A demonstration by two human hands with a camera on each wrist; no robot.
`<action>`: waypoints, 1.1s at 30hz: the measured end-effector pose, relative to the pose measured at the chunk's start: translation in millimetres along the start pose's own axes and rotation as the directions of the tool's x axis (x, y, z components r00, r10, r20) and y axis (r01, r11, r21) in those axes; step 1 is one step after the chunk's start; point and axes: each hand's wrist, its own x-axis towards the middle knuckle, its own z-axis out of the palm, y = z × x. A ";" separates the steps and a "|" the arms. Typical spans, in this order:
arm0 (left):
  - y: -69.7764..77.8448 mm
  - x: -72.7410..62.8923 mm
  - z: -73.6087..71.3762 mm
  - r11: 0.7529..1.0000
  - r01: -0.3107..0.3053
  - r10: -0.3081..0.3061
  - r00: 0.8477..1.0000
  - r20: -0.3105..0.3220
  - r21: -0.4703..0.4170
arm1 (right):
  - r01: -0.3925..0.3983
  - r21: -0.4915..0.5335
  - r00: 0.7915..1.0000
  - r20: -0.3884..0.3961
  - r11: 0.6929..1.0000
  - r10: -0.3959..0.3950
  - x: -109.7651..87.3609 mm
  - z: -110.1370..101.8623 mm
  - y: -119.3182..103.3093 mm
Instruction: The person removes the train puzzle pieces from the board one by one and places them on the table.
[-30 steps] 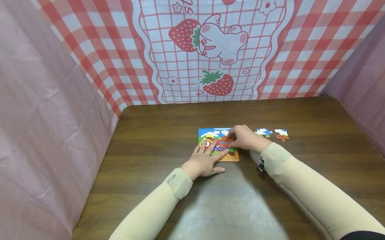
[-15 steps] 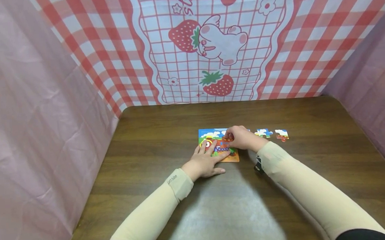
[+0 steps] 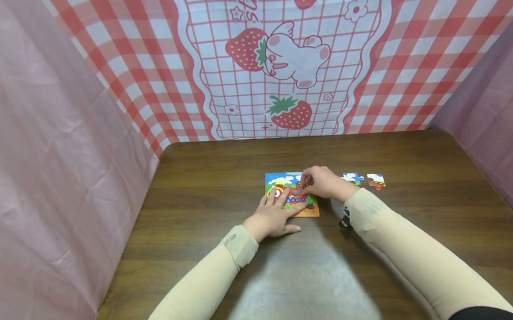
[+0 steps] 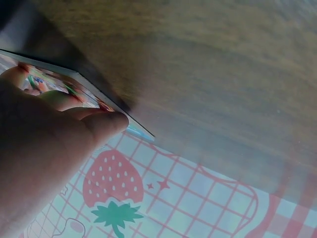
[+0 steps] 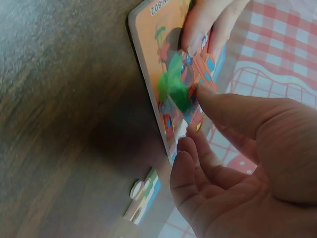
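Note:
A colourful jigsaw board point(image 3: 313, 212) with a train picture, blue sky and an orange lower edge lies on the table. My left hand point(image 3: 271, 217) rests on it with fingers spread, its fingertips over the train's front and middle. At the board's right half, my right hand point(image 3: 322, 182) pinches a jigsaw piece point(image 5: 179, 96) between thumb and fingers, close over the picture. The piece shows green and red in the right wrist view; the fingers hide part of it. In the left wrist view the left fingers lie along the board's edge.
Two loose jigsaw pieces lie right of the board: a cloud piece point(image 3: 352, 178) and a piece with a red tab point(image 3: 376, 180). The brown wooden table point(image 3: 197, 191) ends at a strawberry-print cloth point(image 3: 292, 58), with pink curtains point(image 3: 37, 165) at the sides.
My right hand has shifted slightly left over the board, its fingertips turning the piece a little. My left hand stays in the same place on the board.

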 end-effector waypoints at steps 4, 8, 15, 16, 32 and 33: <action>-0.2 0.2 0.3 1.000 0.002 -0.002 1.000 -0.003 0.003 | 0.025 0.023 0.999 -0.024 0.999 -0.024 -1.9 -2.1 3.3; -1.4 0.8 1.9 1.000 0.001 -0.001 1.000 -0.007 0.010 | 0.039 0.029 0.999 -0.034 0.999 -0.038 -3.1 -3.1 4.7; -1.5 1.3 3.1 1.000 -0.013 0.013 1.000 -0.017 0.000 | 0.016 0.037 0.999 -0.034 0.999 -0.015 -5.7 -3.1 8.4; -1.6 1.6 3.3 1.000 -0.015 0.015 1.000 -0.019 0.000 | 0.016 0.037 0.999 -0.035 0.999 -0.015 -6.2 -3.3 9.0; -1.0 0.8 1.8 1.000 -0.009 0.010 1.000 -0.011 0.007 | 0.025 0.177 1.000 -0.007 0.984 -0.024 -10.9 -9.6 23.9; -1.0 0.8 1.9 1.000 -0.008 0.008 1.000 -0.008 0.005 | 0.024 0.194 1.000 -0.005 0.981 -0.023 -11.8 -10.5 25.0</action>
